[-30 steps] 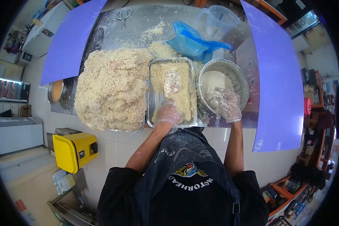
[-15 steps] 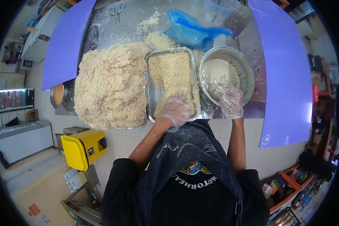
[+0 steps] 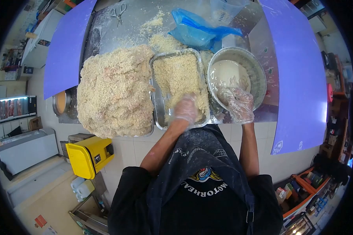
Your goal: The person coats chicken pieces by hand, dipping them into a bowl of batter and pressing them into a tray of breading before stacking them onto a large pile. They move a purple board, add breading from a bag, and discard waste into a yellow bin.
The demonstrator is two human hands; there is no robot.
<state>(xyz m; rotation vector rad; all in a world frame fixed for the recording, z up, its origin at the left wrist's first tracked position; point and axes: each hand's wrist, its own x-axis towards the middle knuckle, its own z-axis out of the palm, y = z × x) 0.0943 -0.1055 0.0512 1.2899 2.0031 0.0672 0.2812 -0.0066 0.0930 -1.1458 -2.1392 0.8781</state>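
Note:
My left hand (image 3: 185, 109), in a clear plastic glove, is down in the near part of a metal tray (image 3: 157, 105) of pale crumbs (image 3: 179, 74). Its fingers look drawn together, slightly blurred, and what they hold is hidden. At the near side of a round metal bowl (image 3: 259, 80), my gloved right hand (image 3: 240, 102) reaches over the rim. Its fingers dip into the whitish batter (image 3: 227, 73) and are hidden there. Batter coats the glove. Left of the tray rises a big heap of crumb-coated pieces (image 3: 115, 90), piled on another tray.
Behind the bowl lies a blue plastic bag (image 3: 194, 31), with a clear perforated basket (image 3: 225, 11) beyond it. Scissors (image 3: 118, 14) lie at the back left. Purple boards (image 3: 302, 78) flank the metal table. A yellow bin (image 3: 88, 156) stands on the floor at left.
My left hand has drawn in from a flatter, spread pose to a more compact one over the crumbs. My right hand stays in the batter. The view has shifted slightly.

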